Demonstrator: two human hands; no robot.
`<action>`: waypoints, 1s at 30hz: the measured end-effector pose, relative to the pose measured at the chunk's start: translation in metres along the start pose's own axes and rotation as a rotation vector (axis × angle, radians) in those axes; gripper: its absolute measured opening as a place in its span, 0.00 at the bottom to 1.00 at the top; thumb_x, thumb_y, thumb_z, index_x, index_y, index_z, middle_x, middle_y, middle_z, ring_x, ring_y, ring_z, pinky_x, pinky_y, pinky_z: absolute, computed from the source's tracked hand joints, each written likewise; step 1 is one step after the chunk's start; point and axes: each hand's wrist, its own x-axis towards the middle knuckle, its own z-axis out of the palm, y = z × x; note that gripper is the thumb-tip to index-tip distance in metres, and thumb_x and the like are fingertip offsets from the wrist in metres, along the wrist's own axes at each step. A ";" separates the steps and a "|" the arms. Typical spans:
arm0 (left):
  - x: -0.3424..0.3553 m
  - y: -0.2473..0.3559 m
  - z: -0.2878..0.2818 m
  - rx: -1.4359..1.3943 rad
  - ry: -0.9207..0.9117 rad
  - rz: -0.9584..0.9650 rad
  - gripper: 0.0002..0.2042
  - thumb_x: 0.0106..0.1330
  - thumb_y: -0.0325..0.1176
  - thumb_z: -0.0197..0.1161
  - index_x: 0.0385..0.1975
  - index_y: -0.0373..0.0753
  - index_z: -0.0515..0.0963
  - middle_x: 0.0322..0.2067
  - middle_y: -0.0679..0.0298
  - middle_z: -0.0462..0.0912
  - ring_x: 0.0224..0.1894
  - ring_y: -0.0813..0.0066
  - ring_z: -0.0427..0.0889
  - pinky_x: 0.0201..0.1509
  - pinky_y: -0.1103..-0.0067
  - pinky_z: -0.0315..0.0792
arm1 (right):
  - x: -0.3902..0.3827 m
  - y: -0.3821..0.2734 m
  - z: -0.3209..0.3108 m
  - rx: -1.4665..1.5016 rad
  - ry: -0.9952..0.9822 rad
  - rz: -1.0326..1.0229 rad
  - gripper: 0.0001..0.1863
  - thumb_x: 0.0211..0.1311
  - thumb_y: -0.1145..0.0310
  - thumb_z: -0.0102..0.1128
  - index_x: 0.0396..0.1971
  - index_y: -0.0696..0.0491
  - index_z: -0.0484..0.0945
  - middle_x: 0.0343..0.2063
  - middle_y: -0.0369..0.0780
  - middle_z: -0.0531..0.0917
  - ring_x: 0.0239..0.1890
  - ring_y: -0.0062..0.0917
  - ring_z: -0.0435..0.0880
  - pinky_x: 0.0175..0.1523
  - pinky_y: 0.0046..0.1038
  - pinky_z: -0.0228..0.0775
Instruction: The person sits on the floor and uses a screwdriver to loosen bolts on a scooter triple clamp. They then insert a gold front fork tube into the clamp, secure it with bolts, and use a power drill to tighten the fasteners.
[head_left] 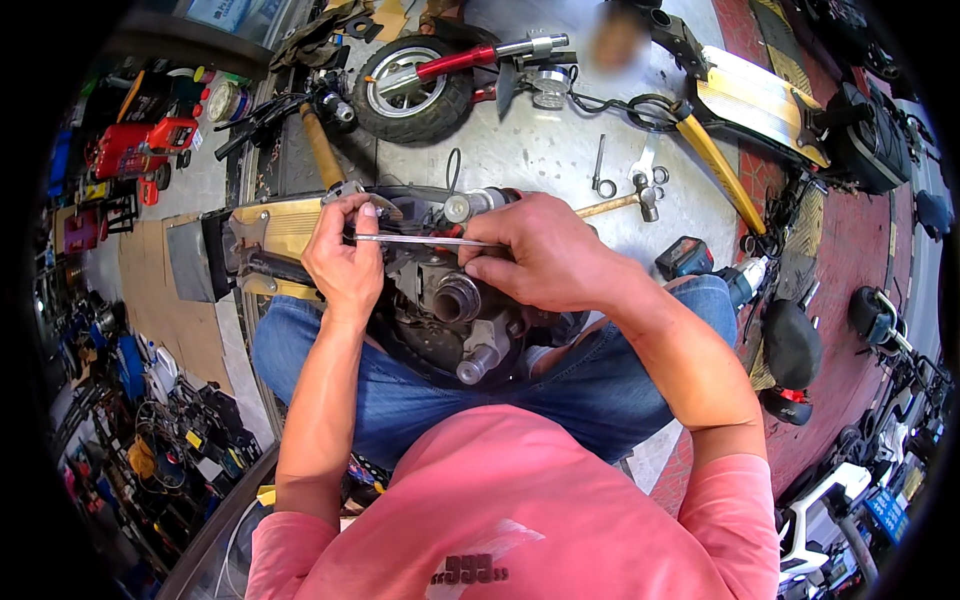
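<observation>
While the scooter motor assembly sits across the lap | right hand clamps screwdriver handle, left hand pinches its shaft | step: working a fastener, I'd guess | next: steady tip, firm twist

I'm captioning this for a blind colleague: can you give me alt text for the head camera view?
Seen from above, a seated person in a pink shirt and jeans holds a thin metal rod level with the left hand and right hand over a scooter motor on their lap. A wheel, hammer and wrenches lie on the floor ahead.
</observation>
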 end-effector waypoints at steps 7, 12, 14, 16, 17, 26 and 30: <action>0.002 0.000 0.004 -0.010 -0.053 -0.017 0.09 0.72 0.33 0.66 0.43 0.35 0.85 0.32 0.58 0.88 0.34 0.69 0.87 0.42 0.74 0.79 | 0.001 -0.004 0.014 -0.174 0.112 -0.017 0.06 0.61 0.66 0.68 0.33 0.52 0.84 0.27 0.42 0.86 0.32 0.45 0.85 0.38 0.43 0.75; 0.002 -0.004 0.004 -0.021 -0.059 -0.053 0.09 0.72 0.33 0.66 0.44 0.35 0.85 0.31 0.59 0.88 0.34 0.70 0.87 0.42 0.74 0.79 | -0.001 -0.005 0.017 -0.208 0.154 -0.070 0.05 0.63 0.67 0.65 0.31 0.52 0.81 0.25 0.43 0.84 0.31 0.45 0.84 0.37 0.45 0.73; 0.002 -0.008 0.004 -0.009 -0.058 -0.051 0.09 0.71 0.33 0.66 0.44 0.35 0.85 0.30 0.59 0.88 0.33 0.70 0.87 0.42 0.74 0.79 | -0.003 -0.007 0.012 -0.238 0.128 -0.091 0.04 0.63 0.68 0.64 0.31 0.52 0.81 0.25 0.43 0.84 0.31 0.46 0.84 0.37 0.46 0.73; 0.001 -0.009 0.004 -0.005 -0.059 -0.056 0.09 0.71 0.33 0.66 0.44 0.35 0.85 0.30 0.59 0.88 0.33 0.70 0.87 0.42 0.74 0.79 | -0.007 -0.008 0.005 -0.270 0.089 -0.134 0.04 0.63 0.68 0.64 0.32 0.52 0.81 0.25 0.43 0.84 0.31 0.46 0.84 0.36 0.46 0.73; 0.001 -0.009 0.005 -0.009 -0.062 -0.061 0.09 0.71 0.33 0.66 0.44 0.35 0.85 0.30 0.59 0.88 0.34 0.70 0.87 0.42 0.74 0.79 | -0.007 -0.009 0.002 -0.280 0.079 -0.133 0.04 0.63 0.68 0.64 0.32 0.52 0.81 0.25 0.43 0.84 0.31 0.47 0.84 0.36 0.47 0.73; 0.003 0.000 0.005 0.030 -0.055 -0.058 0.09 0.70 0.33 0.66 0.44 0.36 0.85 0.31 0.58 0.89 0.35 0.68 0.89 0.42 0.73 0.79 | 0.003 -0.009 0.010 -0.285 0.095 -0.075 0.05 0.63 0.67 0.64 0.31 0.51 0.81 0.26 0.43 0.84 0.33 0.48 0.84 0.36 0.48 0.73; 0.002 -0.001 0.004 0.013 -0.055 -0.067 0.09 0.69 0.33 0.66 0.44 0.36 0.86 0.31 0.58 0.89 0.34 0.67 0.89 0.42 0.73 0.79 | -0.004 -0.007 0.002 -0.273 0.059 -0.096 0.05 0.62 0.66 0.65 0.31 0.51 0.82 0.27 0.43 0.85 0.33 0.48 0.84 0.36 0.48 0.73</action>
